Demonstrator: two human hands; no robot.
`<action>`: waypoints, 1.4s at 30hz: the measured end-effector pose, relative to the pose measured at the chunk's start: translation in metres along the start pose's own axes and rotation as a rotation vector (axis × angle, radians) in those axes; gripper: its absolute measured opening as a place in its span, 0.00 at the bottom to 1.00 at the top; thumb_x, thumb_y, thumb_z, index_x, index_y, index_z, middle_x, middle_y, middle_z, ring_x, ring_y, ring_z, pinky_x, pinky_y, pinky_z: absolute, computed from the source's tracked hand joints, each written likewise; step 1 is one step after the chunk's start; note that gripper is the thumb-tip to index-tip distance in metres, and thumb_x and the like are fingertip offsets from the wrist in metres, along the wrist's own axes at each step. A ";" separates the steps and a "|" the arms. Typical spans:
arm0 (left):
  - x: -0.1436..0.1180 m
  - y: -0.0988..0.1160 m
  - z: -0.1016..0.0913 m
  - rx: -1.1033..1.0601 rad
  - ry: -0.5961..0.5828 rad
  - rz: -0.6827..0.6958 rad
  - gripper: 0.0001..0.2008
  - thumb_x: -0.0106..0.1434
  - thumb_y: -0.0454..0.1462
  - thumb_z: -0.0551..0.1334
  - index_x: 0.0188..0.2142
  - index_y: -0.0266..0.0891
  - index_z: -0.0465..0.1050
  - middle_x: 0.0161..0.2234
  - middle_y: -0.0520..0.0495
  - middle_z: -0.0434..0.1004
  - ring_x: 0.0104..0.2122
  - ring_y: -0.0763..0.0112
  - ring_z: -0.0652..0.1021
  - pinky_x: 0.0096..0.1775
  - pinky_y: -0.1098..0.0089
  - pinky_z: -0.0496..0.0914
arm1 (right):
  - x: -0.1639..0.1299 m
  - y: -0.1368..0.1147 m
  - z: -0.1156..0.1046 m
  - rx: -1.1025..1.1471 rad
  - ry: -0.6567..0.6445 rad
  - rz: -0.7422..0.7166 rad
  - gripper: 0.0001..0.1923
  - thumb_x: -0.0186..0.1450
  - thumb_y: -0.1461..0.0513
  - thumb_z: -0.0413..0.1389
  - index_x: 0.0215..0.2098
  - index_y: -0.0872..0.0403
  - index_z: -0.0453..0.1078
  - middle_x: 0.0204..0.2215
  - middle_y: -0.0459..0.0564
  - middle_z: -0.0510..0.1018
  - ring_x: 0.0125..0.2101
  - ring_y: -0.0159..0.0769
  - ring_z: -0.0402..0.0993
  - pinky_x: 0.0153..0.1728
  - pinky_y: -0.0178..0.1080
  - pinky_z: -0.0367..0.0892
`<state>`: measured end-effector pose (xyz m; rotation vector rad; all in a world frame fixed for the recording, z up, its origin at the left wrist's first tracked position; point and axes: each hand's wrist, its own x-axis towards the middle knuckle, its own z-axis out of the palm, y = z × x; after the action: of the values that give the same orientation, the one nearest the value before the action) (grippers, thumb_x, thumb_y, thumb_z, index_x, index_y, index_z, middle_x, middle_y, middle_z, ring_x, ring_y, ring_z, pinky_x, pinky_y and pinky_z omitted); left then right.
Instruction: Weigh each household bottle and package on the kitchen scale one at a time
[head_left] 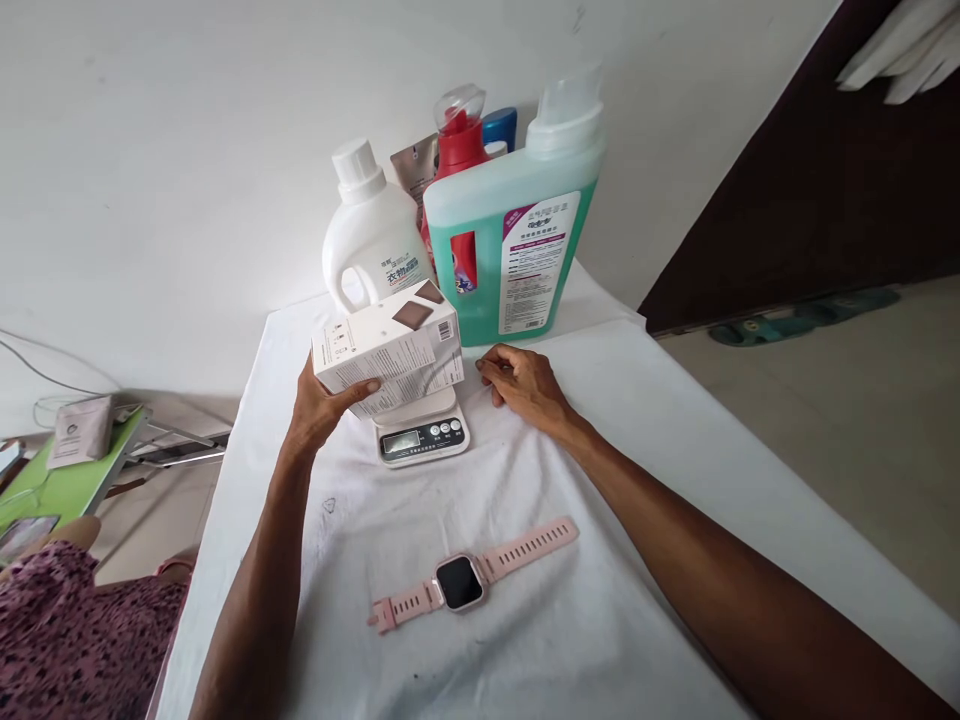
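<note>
My left hand [319,405] grips the left end of a white printed carton [390,348], which rests tilted on a small white digital kitchen scale [424,434]. My right hand [525,382] lies on the white cloth just right of the scale, fingers loosely curled, holding nothing. Closer to me, a pink smartwatch [472,578] with a black square face lies flat on the cloth, strap stretched out.
Behind the scale stand a white detergent bottle [371,235], a large green jug [517,250] with a white label and a red spray bottle [459,140]. A green side table [71,485] is at left; green slippers [795,315] lie on the floor at right.
</note>
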<state>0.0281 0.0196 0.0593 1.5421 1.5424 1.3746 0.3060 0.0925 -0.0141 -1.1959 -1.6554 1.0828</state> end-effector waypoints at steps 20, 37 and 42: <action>0.026 0.076 0.074 -0.267 -0.105 0.261 0.36 0.53 0.48 0.78 0.58 0.41 0.73 0.47 0.41 0.84 0.51 0.50 0.83 0.50 0.52 0.79 | -0.045 -0.037 -0.055 -0.259 -0.284 -0.064 0.16 0.69 0.53 0.54 0.27 0.52 0.67 0.23 0.44 0.71 0.24 0.33 0.65 0.27 0.37 0.58; 0.020 0.010 0.164 -0.118 -0.187 -0.019 0.39 0.46 0.49 0.81 0.51 0.41 0.66 0.54 0.37 0.77 0.55 0.47 0.78 0.53 0.50 0.75 | -0.085 -0.030 -0.029 -0.292 -0.501 -0.074 0.14 0.69 0.62 0.52 0.24 0.51 0.60 0.21 0.43 0.70 0.22 0.31 0.62 0.27 0.38 0.55; 0.016 0.012 0.153 -0.050 -0.254 0.065 0.42 0.47 0.50 0.81 0.55 0.42 0.65 0.58 0.35 0.75 0.58 0.48 0.77 0.55 0.50 0.75 | -0.075 -0.002 -0.030 -0.245 -0.305 -0.166 0.13 0.69 0.58 0.51 0.26 0.51 0.62 0.20 0.42 0.69 0.22 0.32 0.63 0.27 0.37 0.57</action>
<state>0.1689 0.0743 0.0255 1.6770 1.3053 1.1889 0.3504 0.0247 -0.0119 -1.0571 -2.1332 1.0165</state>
